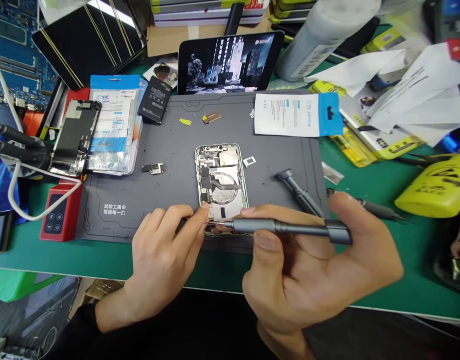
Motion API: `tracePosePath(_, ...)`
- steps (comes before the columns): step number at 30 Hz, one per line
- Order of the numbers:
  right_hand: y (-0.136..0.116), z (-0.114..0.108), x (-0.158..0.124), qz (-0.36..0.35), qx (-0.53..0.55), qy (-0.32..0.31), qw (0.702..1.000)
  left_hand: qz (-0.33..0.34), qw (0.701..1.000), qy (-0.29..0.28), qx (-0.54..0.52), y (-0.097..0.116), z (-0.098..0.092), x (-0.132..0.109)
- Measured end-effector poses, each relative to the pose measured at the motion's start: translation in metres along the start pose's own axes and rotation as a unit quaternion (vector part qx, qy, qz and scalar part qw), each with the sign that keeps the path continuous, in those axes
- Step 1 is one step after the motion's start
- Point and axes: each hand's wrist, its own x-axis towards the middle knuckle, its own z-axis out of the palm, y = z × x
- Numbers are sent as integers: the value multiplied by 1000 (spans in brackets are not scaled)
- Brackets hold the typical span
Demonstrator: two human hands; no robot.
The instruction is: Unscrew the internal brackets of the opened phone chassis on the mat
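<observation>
An opened phone body (220, 175) with bare circuitry lies in the middle of a dark grey work mat (158, 145). My right hand (320, 265) is closed round a grey metal screwdriver (290, 228), whose tip rests at the phone's near end. My left hand (164, 255) sits beside the phone's near left corner, fingers curled and pinching a thin dark tool whose point meets the same spot. The phone's lower edge is hidden by both hands.
A removed phone screen (75, 137) lies at the left by a red device (59, 212). A black battery (153, 99), small metal parts (152, 168), a second screwdriver (299, 192), a propped tablet (230, 62), packaging (295, 114) and a yellow bottle (436, 187) surround the mat.
</observation>
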Motion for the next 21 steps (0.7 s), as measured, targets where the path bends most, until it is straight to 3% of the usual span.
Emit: tracePosePath(21, -5, 1, 10, -45, -15, -24, 999, -7, 1000, -4, -7, 1, 0, -1)
